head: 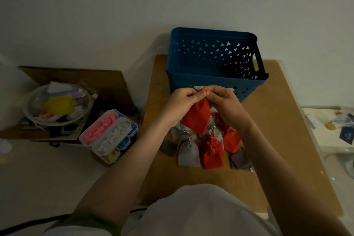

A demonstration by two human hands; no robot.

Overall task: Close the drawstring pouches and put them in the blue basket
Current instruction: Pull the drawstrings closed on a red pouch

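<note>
Closing step in hand, by the look of it: left grip (182, 101) and right grip (226, 101) both raised just in front of the blue basket (201, 57), fingertips pinched together at the mouth of a red pouch (197, 119); each clenched on the gathered neck or on the orange-red cord (206, 92) there, cannot tell which; hanging below both grips, clear of the counter (277, 120), above the heap of other pouches; soft red cloth, flat and slack, widening toward the bottom, likely light and limp to handle; mouth hidden behind the fingers, so cannot tell how far drawn shut; next, probably, pulling the cord ends apart to pucker the neck tight, then lifting forward over the near rim and letting go inside; calls for a firm pinch on thin cord and only a short reach to the close-standing basket; no pouch to be seen in the showing part of it; waiting on the counter beneath: a pale grey pouch (187, 151), a bunched red pouch (211, 153), a further red pouch (230, 140) to the right, a dark grey pouch (240, 159) at the near right, more grey ones half hidden under the held one; much of the task likely left.
</note>
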